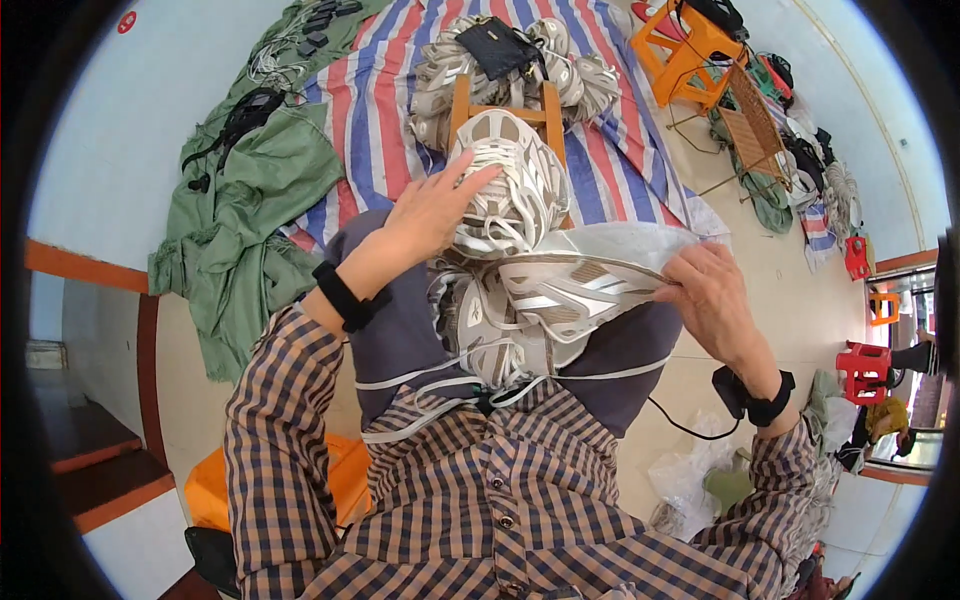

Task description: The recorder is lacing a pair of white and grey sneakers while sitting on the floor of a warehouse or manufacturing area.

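Note:
A bundle of white and taupe sneaker uppers (505,190) stands on my lap, between my knees. My left hand (428,212) rests on its left side, fingers stretched out over the laces. With my right hand (710,300) I pinch the right end of a flat, unfolded sneaker upper (585,290), whose pale lining faces up along the far edge. More uppers (485,335) lie beneath, against my thighs. White laces (415,383) trail from them across my lap to both sides.
Past my knees is a wooden stool frame (553,110). Behind it, more uppers (440,75) and a black pouch (497,47) lie on a striped sheet (365,110). Green cloth (250,200) spreads at left; an orange stool (680,55) stands far right, with a red stool (862,372) nearer.

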The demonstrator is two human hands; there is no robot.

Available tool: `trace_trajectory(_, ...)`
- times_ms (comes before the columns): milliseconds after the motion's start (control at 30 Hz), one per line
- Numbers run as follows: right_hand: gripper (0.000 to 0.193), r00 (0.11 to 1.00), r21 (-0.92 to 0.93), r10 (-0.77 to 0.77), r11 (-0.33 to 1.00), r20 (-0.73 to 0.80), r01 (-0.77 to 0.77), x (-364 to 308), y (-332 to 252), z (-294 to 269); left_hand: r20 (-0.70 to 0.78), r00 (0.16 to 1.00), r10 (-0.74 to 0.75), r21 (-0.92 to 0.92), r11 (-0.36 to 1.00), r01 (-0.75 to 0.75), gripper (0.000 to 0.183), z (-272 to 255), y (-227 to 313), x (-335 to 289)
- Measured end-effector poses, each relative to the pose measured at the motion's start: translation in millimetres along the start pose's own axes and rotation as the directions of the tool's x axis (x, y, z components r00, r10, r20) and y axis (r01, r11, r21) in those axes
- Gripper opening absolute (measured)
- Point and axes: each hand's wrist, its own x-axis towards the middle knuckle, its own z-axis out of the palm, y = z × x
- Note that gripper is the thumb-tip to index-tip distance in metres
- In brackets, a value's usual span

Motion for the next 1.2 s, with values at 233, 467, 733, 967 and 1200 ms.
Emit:
trace_trajectory(233, 0.024, 0.95, 0.108, 0.055, 0.99, 0.307, -0.092, 31, -3, -5, -0.081, 0.997, 0.008, 0.052, 0.999, -0.004, 0.059, -13, 32, -18)
trace_trajectory(467, 0.034, 0.943, 0.095, -0.187, 0.981, 0.275, 0.167, 93, -47, 5, 0.096, 0.908, 0.409, -0.519, 0.798, -0.305, 0.03, -11, 127, -99)
trace_trajectory(733, 0.018, 0.916, 0.121, -0.269, 0.962, 0.297, 0.244, 94, -33, 11, 0.24, 0.842, 0.483, -0.051, 0.872, -0.486, 0.024, 62, 143, -63)
trace_trajectory(967, 0.019, 0.945, 0.398, 0.015, 0.905, 0.326, -0.152, 24, 37, 17, 0.455, 0.744, 0.489, 0.228, 0.744, -0.629, 0.021, 0, 110, -86)
trace_trajectory(1200, 0.026, 0.941, 0.14, -0.118, 0.987, 0.316, 0.077, 12, 5, 42, 0.317, 0.823, 0.472, 0.118, 0.841, -0.528, 0.037, 9, 103, -86)
